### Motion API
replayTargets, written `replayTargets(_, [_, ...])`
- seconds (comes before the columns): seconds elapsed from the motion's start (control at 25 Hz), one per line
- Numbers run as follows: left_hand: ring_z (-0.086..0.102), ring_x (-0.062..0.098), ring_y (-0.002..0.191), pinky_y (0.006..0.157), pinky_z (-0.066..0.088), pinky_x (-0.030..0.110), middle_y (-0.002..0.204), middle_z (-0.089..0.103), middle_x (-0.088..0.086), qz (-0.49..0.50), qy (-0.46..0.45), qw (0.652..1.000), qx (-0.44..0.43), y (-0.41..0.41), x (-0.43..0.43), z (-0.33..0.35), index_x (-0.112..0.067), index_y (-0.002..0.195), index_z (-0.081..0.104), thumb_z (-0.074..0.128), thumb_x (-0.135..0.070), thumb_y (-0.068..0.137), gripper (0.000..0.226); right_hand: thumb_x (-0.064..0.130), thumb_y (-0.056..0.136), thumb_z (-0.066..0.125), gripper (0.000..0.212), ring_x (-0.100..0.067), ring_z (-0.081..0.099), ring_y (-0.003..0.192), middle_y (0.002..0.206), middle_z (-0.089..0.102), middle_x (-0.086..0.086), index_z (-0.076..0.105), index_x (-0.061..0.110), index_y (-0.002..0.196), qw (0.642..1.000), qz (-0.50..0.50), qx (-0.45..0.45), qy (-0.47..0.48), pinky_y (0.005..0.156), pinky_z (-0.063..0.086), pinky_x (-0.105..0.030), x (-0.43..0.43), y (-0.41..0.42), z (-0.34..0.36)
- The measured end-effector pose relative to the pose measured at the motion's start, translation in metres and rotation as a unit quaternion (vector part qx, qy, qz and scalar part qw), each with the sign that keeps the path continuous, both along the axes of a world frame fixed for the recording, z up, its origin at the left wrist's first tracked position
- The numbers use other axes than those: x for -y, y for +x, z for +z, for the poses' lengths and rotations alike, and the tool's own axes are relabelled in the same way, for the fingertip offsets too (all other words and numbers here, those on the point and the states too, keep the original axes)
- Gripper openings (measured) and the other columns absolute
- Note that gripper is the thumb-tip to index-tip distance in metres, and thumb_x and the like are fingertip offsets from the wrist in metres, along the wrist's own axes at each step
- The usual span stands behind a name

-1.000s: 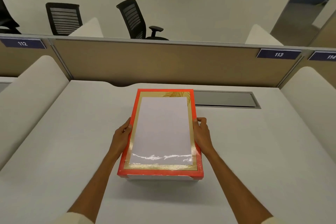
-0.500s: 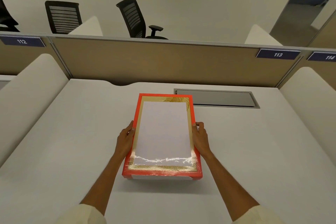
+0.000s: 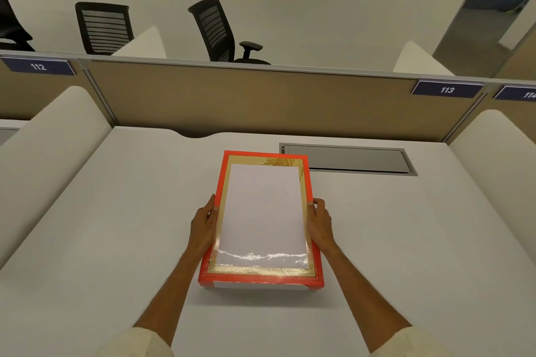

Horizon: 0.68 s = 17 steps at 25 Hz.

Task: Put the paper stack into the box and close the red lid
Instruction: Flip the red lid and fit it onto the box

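The red lid has a gold inner border and a clear window, and it sits flat on top of the white box in the middle of the desk. Only a strip of the box shows below the lid's near edge. White paper shows through the window. My left hand grips the lid's left edge and my right hand grips its right edge, thumbs on top.
A grey cable hatch is set into the white desk behind and right of the box. A tan partition closes the far side, and white curved dividers flank the desk. Black office chairs stand beyond.
The lid and both hands have moved slightly away from me and settled lower on the box. The hands keep the same grip on the lid's sides.
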<state>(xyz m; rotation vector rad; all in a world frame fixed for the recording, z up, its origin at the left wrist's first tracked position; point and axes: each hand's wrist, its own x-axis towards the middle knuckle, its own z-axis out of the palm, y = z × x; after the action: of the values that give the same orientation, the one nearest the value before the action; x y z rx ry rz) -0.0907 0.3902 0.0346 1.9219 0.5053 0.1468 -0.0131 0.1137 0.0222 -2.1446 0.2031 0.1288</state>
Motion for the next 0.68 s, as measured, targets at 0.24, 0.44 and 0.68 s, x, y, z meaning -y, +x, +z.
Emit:
replayTargets(0.24, [0.068,0.028,0.075,0.063,0.053,0.024,0.089,0.068,0.016,-0.001,0.012,1.0,-0.011,0.005,0.001,-0.007,-0.035,0.088,0.056,0.038,-0.04,0.101,0.022,0.037,0.102,0.034,0.039,-0.026,0.064,0.1,0.119,0.063,-0.012,0.046,0.013,0.13,1.0,0.005,-0.005,-0.017,0.092,0.055,-0.043,-0.003,0.001,-0.001])
replayTargets(0.44, [0.067,0.029,0.086,0.086,0.058,0.046,0.101,0.066,0.019,-0.001,0.06,0.997,-0.043,0.005,0.0,-0.009,-0.022,0.101,0.061,0.037,-0.045,0.098,0.034,0.069,0.089,0.015,0.079,-0.028,0.061,0.111,0.129,0.06,-0.013,0.044,0.012,0.136,0.998,0.015,-0.003,-0.059,0.1,0.05,-0.044,-0.004,-0.003,0.0])
replayTargets(0.68, [0.012,0.024,0.152,0.121,0.015,0.042,0.164,0.012,0.005,-0.083,0.422,0.902,0.039,0.02,0.027,0.007,-0.019,0.155,0.017,0.027,-0.053,0.097,0.068,0.06,0.095,0.015,0.075,-0.017,-0.006,0.15,0.161,-0.006,0.001,0.003,0.016,0.155,0.938,0.108,0.159,-0.289,0.119,-0.006,-0.031,-0.022,-0.008,0.016])
